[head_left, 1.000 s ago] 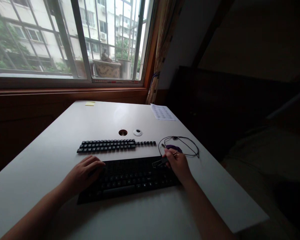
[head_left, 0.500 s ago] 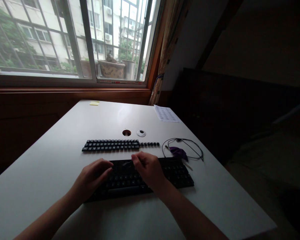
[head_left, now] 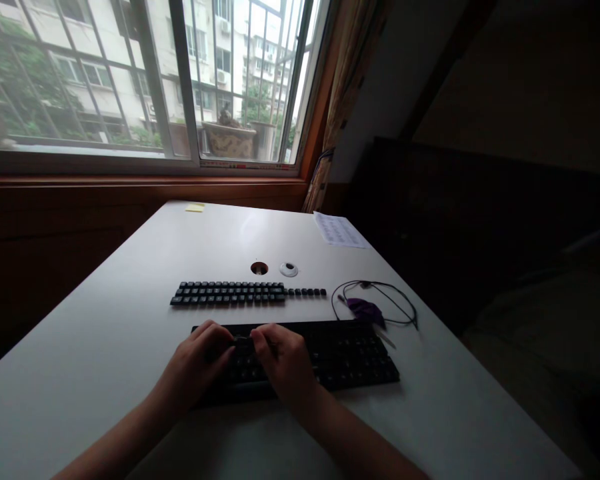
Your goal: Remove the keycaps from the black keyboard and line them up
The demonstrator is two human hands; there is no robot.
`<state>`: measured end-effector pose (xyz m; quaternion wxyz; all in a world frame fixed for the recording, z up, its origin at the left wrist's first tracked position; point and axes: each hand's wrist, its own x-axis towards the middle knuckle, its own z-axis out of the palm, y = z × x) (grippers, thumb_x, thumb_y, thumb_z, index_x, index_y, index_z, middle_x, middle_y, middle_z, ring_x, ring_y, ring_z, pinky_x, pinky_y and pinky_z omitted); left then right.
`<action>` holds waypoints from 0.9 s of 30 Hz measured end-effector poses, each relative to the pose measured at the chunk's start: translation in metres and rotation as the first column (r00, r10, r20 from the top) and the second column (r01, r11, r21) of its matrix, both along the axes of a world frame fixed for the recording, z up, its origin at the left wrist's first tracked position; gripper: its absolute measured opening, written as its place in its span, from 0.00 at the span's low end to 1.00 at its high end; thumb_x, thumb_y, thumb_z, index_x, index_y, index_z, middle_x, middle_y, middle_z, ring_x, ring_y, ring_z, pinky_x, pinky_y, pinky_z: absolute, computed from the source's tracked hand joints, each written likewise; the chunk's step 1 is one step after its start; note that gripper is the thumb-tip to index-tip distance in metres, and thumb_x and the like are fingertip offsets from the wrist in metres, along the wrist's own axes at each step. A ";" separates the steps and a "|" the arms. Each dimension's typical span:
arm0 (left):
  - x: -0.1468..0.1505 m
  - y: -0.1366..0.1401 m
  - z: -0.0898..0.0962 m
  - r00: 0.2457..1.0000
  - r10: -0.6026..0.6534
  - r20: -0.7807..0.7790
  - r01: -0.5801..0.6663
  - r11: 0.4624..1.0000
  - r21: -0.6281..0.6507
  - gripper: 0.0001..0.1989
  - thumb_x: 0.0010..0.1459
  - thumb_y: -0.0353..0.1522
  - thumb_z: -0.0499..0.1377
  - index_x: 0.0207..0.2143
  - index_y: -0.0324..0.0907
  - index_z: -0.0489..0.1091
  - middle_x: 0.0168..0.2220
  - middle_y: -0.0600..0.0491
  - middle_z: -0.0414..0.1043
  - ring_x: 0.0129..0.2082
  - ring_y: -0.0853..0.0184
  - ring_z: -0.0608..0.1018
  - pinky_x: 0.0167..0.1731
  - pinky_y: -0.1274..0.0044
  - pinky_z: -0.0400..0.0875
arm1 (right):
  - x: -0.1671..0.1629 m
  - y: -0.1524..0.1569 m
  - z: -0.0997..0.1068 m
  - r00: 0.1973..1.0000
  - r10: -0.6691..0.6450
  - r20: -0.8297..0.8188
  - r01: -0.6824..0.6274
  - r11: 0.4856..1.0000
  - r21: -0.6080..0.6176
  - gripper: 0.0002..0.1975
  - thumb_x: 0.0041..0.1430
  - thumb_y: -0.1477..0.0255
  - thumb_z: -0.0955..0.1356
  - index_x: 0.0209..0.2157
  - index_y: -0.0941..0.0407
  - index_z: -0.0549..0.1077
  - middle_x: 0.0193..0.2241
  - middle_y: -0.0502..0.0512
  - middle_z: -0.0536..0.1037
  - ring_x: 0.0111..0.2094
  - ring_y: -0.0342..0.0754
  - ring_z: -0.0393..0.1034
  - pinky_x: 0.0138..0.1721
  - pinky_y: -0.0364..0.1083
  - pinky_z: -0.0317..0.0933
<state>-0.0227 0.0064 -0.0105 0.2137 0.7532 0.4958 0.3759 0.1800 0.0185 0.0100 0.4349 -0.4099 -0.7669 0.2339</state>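
Note:
A black keyboard (head_left: 353,353) lies on the white desk under both of my hands, its upper left part bare of keycaps in places. My left hand (head_left: 203,357) is over its left side, thumb and fingertips drawn together; what they pinch, if anything, is too small to name. Beside it my right hand (head_left: 285,360) is closed over the middle of the keyboard. A thin, shiny, wire-like tool (head_left: 243,338) shows between the two sets of fingertips, its end in my right hand. Behind the keyboard stand rows of loose black keycaps (head_left: 230,292).
Right of the keycaps lie a coiled black cable (head_left: 407,300) and a purple cloth (head_left: 365,311). A cable hole (head_left: 259,268) and its white ring cover (head_left: 289,269) are farther back. A printed sheet (head_left: 340,231) and yellow notes (head_left: 195,207) lie near the far edge.
My hands have come closer together, the right one moving left and down toward the keyboard. My left fingertips have drawn in. The view has shifted slightly.

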 end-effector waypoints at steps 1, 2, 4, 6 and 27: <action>0.000 0.000 0.000 1.000 0.015 -0.002 -0.015 1.000 0.000 0.03 0.61 0.33 0.56 0.34 0.43 0.65 0.32 0.55 0.67 0.31 0.68 0.73 0.32 0.76 0.69 | 0.000 0.000 -0.001 1.000 -0.004 0.020 0.003 1.000 0.021 0.13 0.68 0.68 0.61 0.32 0.55 0.72 0.26 0.50 0.74 0.29 0.43 0.70 0.33 0.42 0.59; 0.000 0.001 -0.001 1.000 0.028 -0.003 -0.028 1.000 -0.003 0.03 0.61 0.33 0.56 0.34 0.43 0.65 0.32 0.55 0.67 0.30 0.68 0.73 0.31 0.76 0.69 | 0.000 0.000 -0.003 0.999 -0.010 0.043 0.008 0.999 0.045 0.13 0.69 0.68 0.61 0.32 0.55 0.72 0.27 0.50 0.75 0.30 0.44 0.70 0.34 0.42 0.60; -0.001 0.001 -0.001 0.999 0.046 0.010 -0.046 0.999 -0.014 0.04 0.60 0.33 0.57 0.34 0.43 0.65 0.31 0.55 0.68 0.29 0.68 0.73 0.31 0.76 0.68 | 0.002 0.000 -0.004 0.995 -0.027 0.096 0.018 0.995 0.099 0.12 0.69 0.69 0.61 0.32 0.55 0.72 0.27 0.51 0.74 0.30 0.44 0.70 0.35 0.43 0.60; -0.002 0.002 -0.002 0.998 0.042 0.056 -0.039 0.998 -0.047 0.05 0.60 0.34 0.58 0.35 0.43 0.65 0.31 0.55 0.69 0.30 0.67 0.74 0.32 0.75 0.69 | 0.005 0.000 -0.004 0.987 -0.053 0.149 0.028 0.985 0.169 0.12 0.69 0.70 0.61 0.32 0.55 0.71 0.27 0.51 0.73 0.31 0.45 0.69 0.35 0.44 0.59; -0.005 -0.002 0.008 0.853 -0.050 0.519 0.300 0.860 -0.412 0.13 0.58 0.39 0.63 0.32 0.41 0.65 0.35 0.52 0.69 0.34 0.67 0.72 0.35 0.75 0.69 | 0.015 0.006 -0.007 0.960 0.101 0.261 -0.202 0.895 0.397 0.09 0.64 0.72 0.68 0.45 0.56 0.75 0.31 0.54 0.73 0.33 0.46 0.65 0.35 0.46 0.62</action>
